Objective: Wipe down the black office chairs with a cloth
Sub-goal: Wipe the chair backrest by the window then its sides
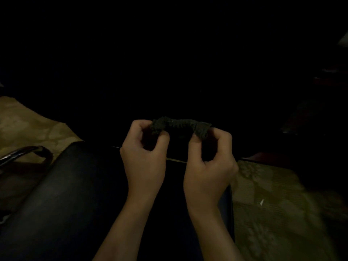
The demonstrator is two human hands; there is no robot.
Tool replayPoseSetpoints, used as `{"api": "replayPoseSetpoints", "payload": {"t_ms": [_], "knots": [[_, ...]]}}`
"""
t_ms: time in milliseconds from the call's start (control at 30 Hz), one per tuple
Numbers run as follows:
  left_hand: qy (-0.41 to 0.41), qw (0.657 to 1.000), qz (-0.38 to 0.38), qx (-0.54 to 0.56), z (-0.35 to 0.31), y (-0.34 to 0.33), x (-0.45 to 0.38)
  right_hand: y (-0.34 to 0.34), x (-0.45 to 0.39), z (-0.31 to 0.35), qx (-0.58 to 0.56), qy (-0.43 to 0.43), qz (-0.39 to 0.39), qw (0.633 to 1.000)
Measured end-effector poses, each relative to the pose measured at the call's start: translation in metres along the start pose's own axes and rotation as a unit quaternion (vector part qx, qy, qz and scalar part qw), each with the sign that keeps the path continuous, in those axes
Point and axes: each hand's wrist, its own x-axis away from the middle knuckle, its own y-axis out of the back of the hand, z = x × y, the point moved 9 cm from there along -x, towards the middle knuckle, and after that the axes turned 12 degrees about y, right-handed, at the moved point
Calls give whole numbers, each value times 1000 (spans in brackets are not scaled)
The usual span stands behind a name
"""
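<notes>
The scene is very dark. A dark bunched cloth [180,125] is stretched between my two hands in the middle of the view. My left hand [145,153] pinches its left end with curled fingers. My right hand [209,162] pinches its right end the same way. Below the hands lies a black padded office chair surface [62,200], running from the lower left up toward the centre. Both forearms come in from the bottom edge over the chair.
A chrome chair armrest or frame tube [22,153] curves at the left edge. Patterned olive-tan flooring [267,213] shows at the right and at the left [24,125]. A small white scrap [261,202] lies on the floor. The upper half is too dark to read.
</notes>
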Motion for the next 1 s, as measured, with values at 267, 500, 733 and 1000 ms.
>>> {"api": "replayPoseSetpoints", "payload": {"t_ms": [267,500,733,1000], "knots": [[50,998,24,19,31,21,2,-13,21,-6,-29,-18,51,998],[18,999,18,48,41,17,-8,-21,21,-18,-33,-14,51,998],[47,997,38,39,63,8,-14,-27,28,-25,-8,-1,30,1000],[89,988,49,116,98,0,5,-9,51,-37,26,27,-40,999]]}}
